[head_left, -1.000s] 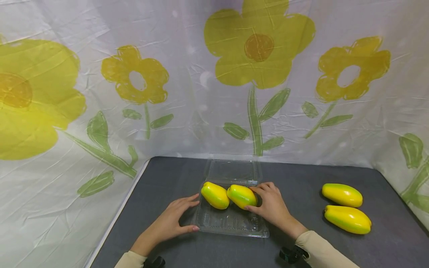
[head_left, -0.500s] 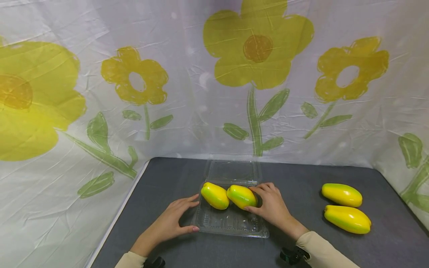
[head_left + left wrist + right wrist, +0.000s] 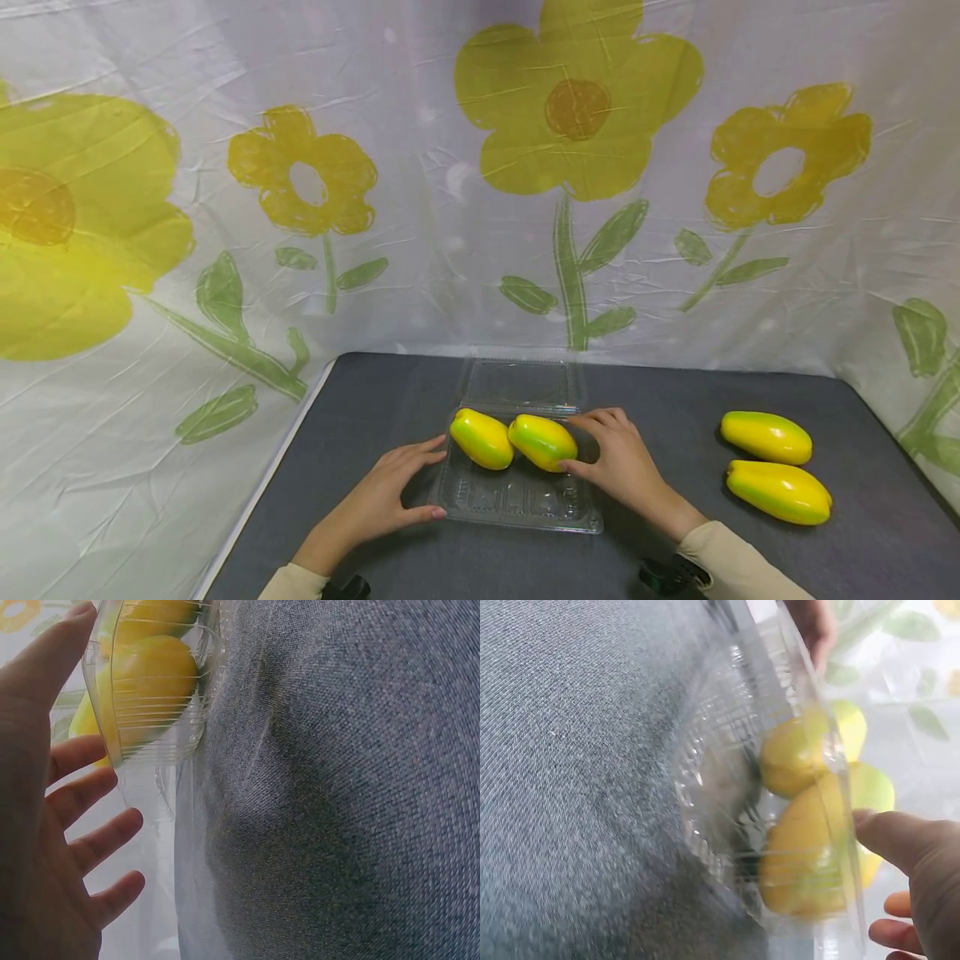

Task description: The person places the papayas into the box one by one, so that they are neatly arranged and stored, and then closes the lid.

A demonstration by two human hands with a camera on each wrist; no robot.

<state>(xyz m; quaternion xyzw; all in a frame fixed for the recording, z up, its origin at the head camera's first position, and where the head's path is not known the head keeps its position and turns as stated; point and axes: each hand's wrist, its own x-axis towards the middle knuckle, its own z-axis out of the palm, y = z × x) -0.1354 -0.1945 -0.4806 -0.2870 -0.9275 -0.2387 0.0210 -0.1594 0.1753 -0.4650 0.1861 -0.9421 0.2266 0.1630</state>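
A clear plastic clamshell box lies with its lid folded back. Two oblong yellow-green fruits, like papayas, rest side by side in its rear half: a left fruit and a right fruit. My left hand is at the box's left rim, fingers spread and thumb extended; in the left wrist view its fingertips meet or nearly meet the rim. My right hand is just right of the right fruit, thumb and fingers apart and not gripping it. Whether its thumb still touches the fruit is unclear.
Two more such fruits lie to the right on the dark grey table: a rear fruit and a front fruit. A white flower-printed curtain hangs behind the table and along its sides.
My right hand has let go of the right fruit and drawn slightly to the right. The fruit stays in the box. My left hand keeps its place.
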